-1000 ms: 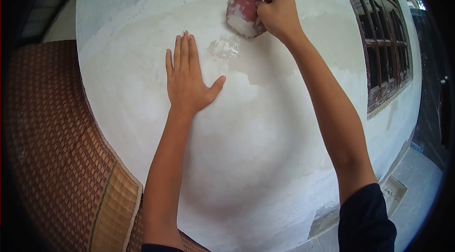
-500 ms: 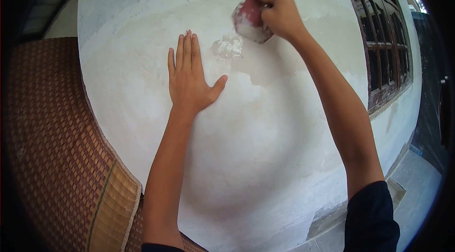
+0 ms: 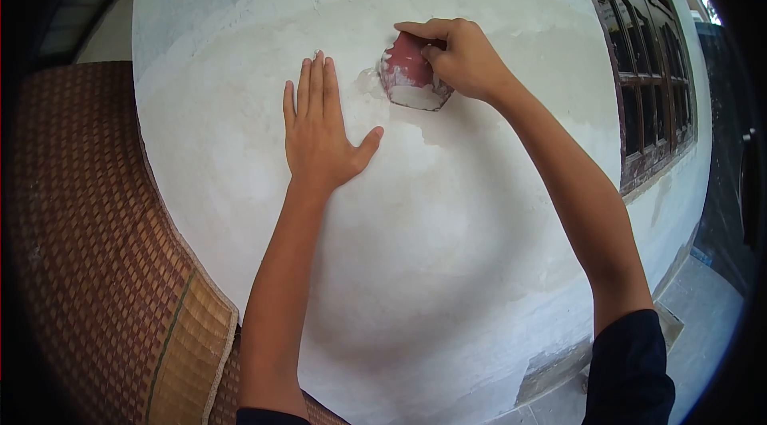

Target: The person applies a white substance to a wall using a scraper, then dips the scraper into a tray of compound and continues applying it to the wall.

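Note:
My left hand (image 3: 318, 136) lies flat against the white plastered wall (image 3: 407, 233), its fingers stretched upward and the thumb out to the side. To its upper right, my right hand (image 3: 463, 57) grips a red putty scraper (image 3: 409, 65), smeared with white filler along its lower part. The scraper's blade is over a patch of wet putty (image 3: 369, 83), part of which shows at its left edge. A damp greyish area (image 3: 435, 131) of wall lies just below the blade.
A woven brown mat (image 3: 88, 209) curves along the left side. On the right is a dark wooden window (image 3: 643, 73) with glass panes. Grey floor tiles (image 3: 707, 305) run at the lower right, beside a dark panel (image 3: 727, 145).
My right hand has moved down and slightly left with the scraper, which now covers most of the putty patch. My left hand stays in place on the wall.

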`<control>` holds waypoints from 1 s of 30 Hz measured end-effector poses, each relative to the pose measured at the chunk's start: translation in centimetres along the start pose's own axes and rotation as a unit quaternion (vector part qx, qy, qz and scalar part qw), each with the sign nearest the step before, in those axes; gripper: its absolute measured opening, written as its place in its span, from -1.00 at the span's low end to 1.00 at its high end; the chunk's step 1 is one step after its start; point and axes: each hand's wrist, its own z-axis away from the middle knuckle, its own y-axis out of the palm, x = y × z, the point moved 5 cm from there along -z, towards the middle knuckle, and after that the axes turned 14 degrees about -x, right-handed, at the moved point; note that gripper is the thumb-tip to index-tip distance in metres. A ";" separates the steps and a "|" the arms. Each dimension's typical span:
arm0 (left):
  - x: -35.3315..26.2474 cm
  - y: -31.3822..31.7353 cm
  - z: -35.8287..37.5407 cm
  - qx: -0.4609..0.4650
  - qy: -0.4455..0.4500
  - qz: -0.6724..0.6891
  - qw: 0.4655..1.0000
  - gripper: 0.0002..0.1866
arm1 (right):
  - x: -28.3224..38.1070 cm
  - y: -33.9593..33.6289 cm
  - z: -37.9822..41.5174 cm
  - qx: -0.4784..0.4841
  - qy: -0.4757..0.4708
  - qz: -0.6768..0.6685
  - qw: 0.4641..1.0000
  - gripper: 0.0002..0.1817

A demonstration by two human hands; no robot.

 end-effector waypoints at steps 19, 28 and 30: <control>0.0 0.2 0.0 0.019 0.002 -0.024 1.000 0.12 | -0.3 -0.3 -2.5 -0.081 0.026 0.002 0.996 -0.48; 0.0 0.2 0.0 0.021 -0.003 -0.026 0.999 0.11 | -1.0 -0.9 -2.0 -0.092 0.115 0.032 0.989 -0.47; 0.1 0.1 0.1 0.021 -0.004 -0.032 0.999 0.11 | -1.2 -2.5 -2.4 -0.192 0.168 -0.056 0.965 -0.47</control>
